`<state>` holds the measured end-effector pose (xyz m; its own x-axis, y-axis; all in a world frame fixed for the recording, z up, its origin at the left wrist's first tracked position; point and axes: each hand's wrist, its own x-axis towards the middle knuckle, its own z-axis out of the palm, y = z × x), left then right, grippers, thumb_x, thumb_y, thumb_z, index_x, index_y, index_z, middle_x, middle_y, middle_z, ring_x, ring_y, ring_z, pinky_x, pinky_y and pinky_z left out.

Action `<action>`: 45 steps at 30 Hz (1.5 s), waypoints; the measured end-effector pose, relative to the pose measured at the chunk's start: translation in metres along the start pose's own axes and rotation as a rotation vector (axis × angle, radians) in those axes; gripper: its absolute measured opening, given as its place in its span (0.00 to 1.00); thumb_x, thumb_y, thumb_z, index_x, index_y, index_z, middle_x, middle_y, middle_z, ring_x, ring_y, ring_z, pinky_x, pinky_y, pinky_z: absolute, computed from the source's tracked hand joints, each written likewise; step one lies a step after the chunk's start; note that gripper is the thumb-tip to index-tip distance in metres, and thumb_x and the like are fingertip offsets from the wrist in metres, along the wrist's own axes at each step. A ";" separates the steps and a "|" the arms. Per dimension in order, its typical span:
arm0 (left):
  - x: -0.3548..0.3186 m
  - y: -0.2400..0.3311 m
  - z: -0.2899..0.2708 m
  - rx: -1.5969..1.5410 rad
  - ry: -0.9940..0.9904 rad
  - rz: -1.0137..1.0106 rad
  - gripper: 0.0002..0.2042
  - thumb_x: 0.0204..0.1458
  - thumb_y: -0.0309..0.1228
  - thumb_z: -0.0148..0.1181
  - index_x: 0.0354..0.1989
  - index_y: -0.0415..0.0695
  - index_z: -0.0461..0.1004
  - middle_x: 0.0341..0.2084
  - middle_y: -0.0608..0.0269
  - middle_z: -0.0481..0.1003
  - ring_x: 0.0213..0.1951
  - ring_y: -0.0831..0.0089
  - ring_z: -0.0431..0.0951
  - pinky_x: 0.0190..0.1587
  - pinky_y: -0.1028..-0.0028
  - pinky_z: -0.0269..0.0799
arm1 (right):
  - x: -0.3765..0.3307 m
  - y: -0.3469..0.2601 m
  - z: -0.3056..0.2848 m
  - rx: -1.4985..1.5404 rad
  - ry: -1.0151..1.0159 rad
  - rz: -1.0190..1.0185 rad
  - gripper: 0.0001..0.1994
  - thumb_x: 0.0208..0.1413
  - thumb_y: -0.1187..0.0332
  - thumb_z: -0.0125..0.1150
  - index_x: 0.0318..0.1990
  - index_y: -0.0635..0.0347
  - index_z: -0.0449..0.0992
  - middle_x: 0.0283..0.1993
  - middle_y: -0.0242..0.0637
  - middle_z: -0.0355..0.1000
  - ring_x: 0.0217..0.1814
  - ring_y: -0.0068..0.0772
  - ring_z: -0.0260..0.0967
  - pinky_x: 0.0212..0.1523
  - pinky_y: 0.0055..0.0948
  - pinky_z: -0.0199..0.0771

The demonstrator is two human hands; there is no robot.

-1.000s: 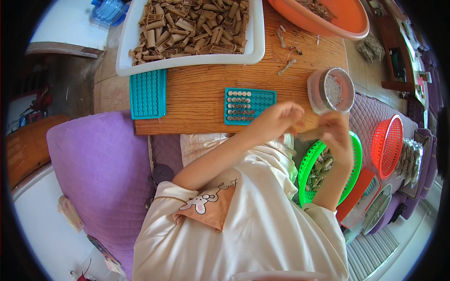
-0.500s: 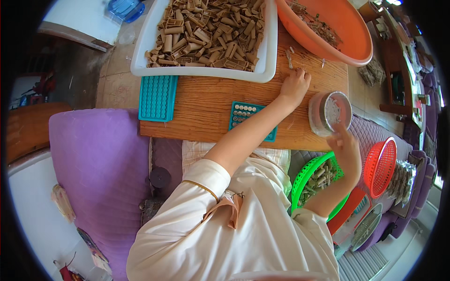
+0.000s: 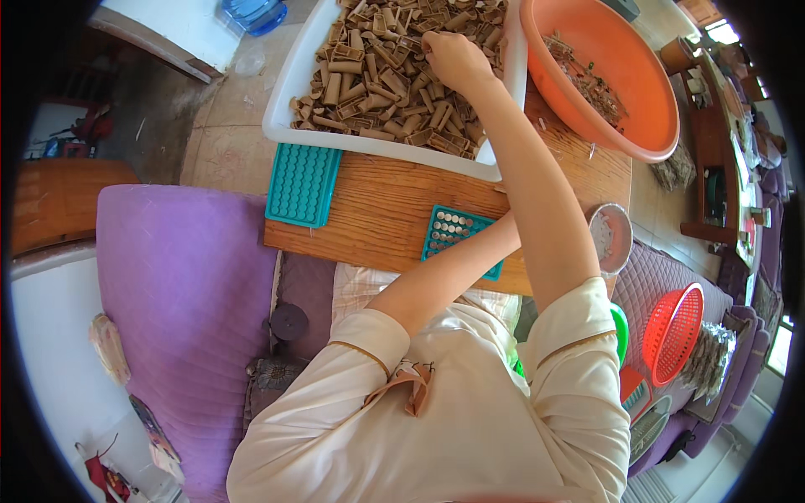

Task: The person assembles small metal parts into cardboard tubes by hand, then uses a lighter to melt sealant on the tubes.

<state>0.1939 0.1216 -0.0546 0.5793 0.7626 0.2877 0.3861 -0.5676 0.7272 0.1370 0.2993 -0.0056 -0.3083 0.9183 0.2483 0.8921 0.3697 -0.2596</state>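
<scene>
Head: brown pieces point(image 3: 392, 82), long axes jumbled.

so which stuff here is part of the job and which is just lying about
In use, it seems:
brown pieces at the right hand
white tub
teal tray of round pieces

Probably just lying about:
blue bottle
red basket
purple cushion

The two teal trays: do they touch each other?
Apart. The head view shows bare table between the left tray and the right tray.
</scene>
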 end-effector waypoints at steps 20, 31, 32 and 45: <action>-0.065 0.043 -0.078 -1.174 0.163 -0.461 0.10 0.46 0.20 0.51 0.38 0.38 0.67 0.33 0.61 0.72 0.36 0.76 0.72 0.39 0.78 0.67 | -0.028 -0.011 -0.114 0.584 0.139 0.122 0.10 0.50 0.70 0.48 0.39 0.65 0.68 0.32 0.42 0.69 0.34 0.38 0.67 0.34 0.30 0.67; -0.110 0.047 -0.134 -1.160 0.543 -0.328 0.14 0.44 0.19 0.56 0.40 0.39 0.63 0.33 0.62 0.70 0.34 0.79 0.72 0.36 0.83 0.67 | -0.209 -0.086 -0.087 1.286 0.200 0.598 0.07 0.56 0.73 0.40 0.32 0.65 0.65 0.26 0.32 0.67 0.25 0.17 0.63 0.26 0.17 0.65; -0.111 0.050 -0.134 -1.158 0.539 -0.333 0.14 0.44 0.19 0.56 0.40 0.39 0.63 0.33 0.62 0.70 0.34 0.79 0.72 0.36 0.83 0.67 | -0.215 -0.091 -0.084 1.285 0.283 0.631 0.07 0.56 0.73 0.40 0.32 0.65 0.65 0.25 0.31 0.66 0.24 0.16 0.61 0.24 0.16 0.64; -0.117 0.053 -0.159 -1.132 0.537 -0.392 0.23 0.38 0.17 0.61 0.43 0.41 0.59 0.35 0.59 0.66 0.31 0.76 0.74 0.33 0.81 0.72 | -0.241 -0.130 -0.083 1.454 0.458 0.740 0.07 0.55 0.73 0.42 0.35 0.67 0.67 0.26 0.29 0.65 0.24 0.13 0.58 0.24 0.14 0.61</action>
<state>0.0326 0.0519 0.0498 0.1098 0.9931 -0.0415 -0.5017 0.0914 0.8602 0.1231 0.0182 0.0456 0.3515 0.9245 -0.1478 -0.3081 -0.0349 -0.9507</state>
